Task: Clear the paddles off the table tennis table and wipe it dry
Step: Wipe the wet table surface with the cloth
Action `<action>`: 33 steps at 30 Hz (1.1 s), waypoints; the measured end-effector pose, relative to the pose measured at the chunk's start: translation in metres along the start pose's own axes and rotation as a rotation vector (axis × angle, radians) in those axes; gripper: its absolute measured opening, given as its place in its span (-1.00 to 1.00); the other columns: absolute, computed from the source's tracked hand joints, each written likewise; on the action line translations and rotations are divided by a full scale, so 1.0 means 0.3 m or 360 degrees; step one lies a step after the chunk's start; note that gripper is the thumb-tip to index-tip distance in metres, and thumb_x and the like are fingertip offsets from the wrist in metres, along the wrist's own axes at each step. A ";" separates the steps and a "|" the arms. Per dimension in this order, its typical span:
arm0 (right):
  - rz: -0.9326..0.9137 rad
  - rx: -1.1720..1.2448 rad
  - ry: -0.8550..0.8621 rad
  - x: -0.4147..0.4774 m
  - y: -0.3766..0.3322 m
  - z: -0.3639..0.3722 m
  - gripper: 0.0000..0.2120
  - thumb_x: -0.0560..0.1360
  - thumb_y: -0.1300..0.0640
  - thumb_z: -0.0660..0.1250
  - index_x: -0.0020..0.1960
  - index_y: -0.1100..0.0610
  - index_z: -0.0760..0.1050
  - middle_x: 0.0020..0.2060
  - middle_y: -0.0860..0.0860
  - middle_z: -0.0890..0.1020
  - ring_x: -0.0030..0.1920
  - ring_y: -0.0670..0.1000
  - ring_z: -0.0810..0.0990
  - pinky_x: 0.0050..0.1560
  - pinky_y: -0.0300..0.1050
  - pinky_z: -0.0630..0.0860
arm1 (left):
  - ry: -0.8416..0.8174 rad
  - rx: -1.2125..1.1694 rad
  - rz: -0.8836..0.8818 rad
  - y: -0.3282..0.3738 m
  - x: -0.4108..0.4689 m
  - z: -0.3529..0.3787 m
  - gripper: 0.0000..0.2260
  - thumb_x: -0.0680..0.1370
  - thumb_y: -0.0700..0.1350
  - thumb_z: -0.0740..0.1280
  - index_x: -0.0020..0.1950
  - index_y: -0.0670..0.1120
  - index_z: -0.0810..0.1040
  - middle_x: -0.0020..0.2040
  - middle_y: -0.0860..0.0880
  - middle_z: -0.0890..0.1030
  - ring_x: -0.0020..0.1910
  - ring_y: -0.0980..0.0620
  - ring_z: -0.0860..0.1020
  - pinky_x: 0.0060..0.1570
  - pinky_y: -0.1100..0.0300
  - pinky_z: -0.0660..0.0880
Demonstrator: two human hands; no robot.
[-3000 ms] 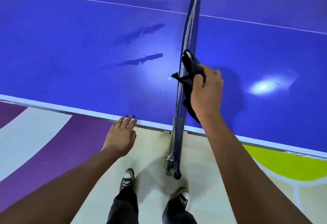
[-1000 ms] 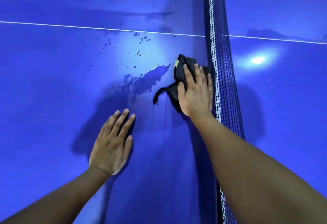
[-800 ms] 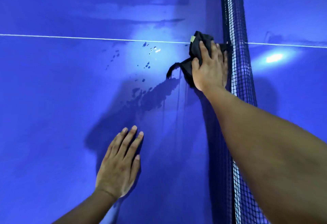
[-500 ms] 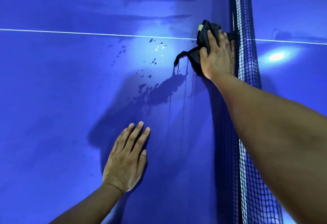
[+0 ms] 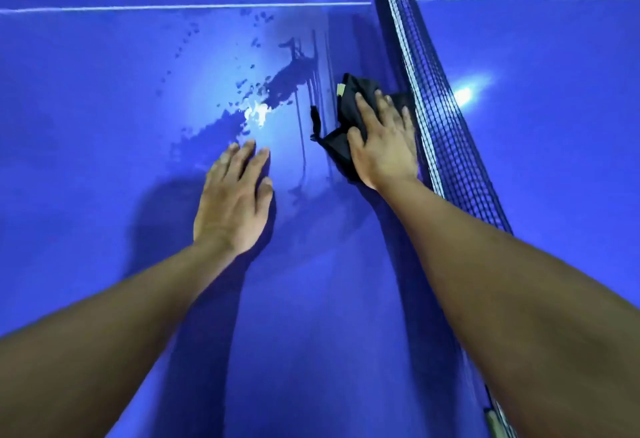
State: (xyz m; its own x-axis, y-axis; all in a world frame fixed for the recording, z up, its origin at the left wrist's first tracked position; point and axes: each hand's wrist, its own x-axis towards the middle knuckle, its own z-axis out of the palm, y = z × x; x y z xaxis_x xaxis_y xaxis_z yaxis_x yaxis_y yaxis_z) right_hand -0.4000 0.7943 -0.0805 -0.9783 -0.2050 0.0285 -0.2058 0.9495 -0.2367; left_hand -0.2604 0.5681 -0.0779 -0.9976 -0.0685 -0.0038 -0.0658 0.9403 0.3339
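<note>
Pressing the dark cloth (image 5: 341, 133) flat against the blue table (image 5: 104, 91), the right hand (image 5: 382, 147) has drawn it back toward the person along the net (image 5: 436, 119), where half a second ago it was pushed up close to the white centre line (image 5: 173, 7); the stroke has left thin wet streaks running up the surface just left of the cloth. The fingers lie spread on top of the cloth, palm down, rather than curled round it, and the cloth sits just beside the foot of the net. The left hand (image 5: 235, 202) rests open and flat on the table as a brace, holding nothing, and has come nearer the puddle (image 5: 277, 91), its fingertips now at the edge of the wet patch. That puddle (with a scatter of droplets beyond it toward the line) looks untouched, so the pass has cleared only the strip by the net. No paddles show anywhere in view, which suggests that part is done; my judgement is that the wiping is at an early stage, and the next strokes must swing leftward across the main spill.
</note>
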 end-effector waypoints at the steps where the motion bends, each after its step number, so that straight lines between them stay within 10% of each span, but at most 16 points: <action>1: -0.0007 0.0005 -0.0002 -0.048 0.001 -0.005 -0.43 0.64 -0.12 0.04 0.64 -0.09 0.12 0.64 0.03 0.13 0.64 0.00 0.03 0.63 0.04 -0.18 | 0.0019 -0.0039 0.0013 -0.008 0.007 0.001 -0.48 0.65 0.06 -0.03 0.54 -0.14 0.34 0.57 -0.15 0.29 0.57 -0.20 0.20 0.54 -0.11 0.14; 25: -0.0007 0.0012 -0.0068 -1.397 -0.006 -0.055 -0.39 0.59 -0.11 0.05 0.64 -0.07 0.17 0.63 0.06 0.19 0.63 0.07 0.10 0.63 0.11 -0.07 | 0.0010 0.0098 0.0093 0.328 -1.057 0.117 -0.52 0.64 -0.10 0.14 0.56 -0.16 0.30 0.59 -0.18 0.25 0.57 -0.22 0.22 0.54 -0.14 0.17; 33: -0.0129 -0.0017 -0.0099 -1.342 -0.065 -0.048 -0.41 0.61 -0.15 0.02 0.63 -0.13 0.15 0.63 0.05 0.18 0.64 0.08 0.08 0.62 0.15 -0.01 | -0.0053 -0.0028 0.0077 0.306 -1.056 0.062 -0.49 0.63 -0.16 0.20 0.59 -0.15 0.24 0.60 -0.08 0.25 0.59 -0.10 0.19 0.56 -0.03 0.16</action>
State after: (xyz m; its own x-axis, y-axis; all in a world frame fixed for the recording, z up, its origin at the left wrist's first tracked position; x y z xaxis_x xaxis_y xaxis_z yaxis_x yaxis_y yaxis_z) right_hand -0.0024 0.8619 -0.0733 -0.9553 -0.2954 -0.0134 -0.2849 0.9316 -0.2257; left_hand 0.0493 0.6822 -0.0634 -0.9998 -0.0115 -0.0187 -0.0173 0.9363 0.3507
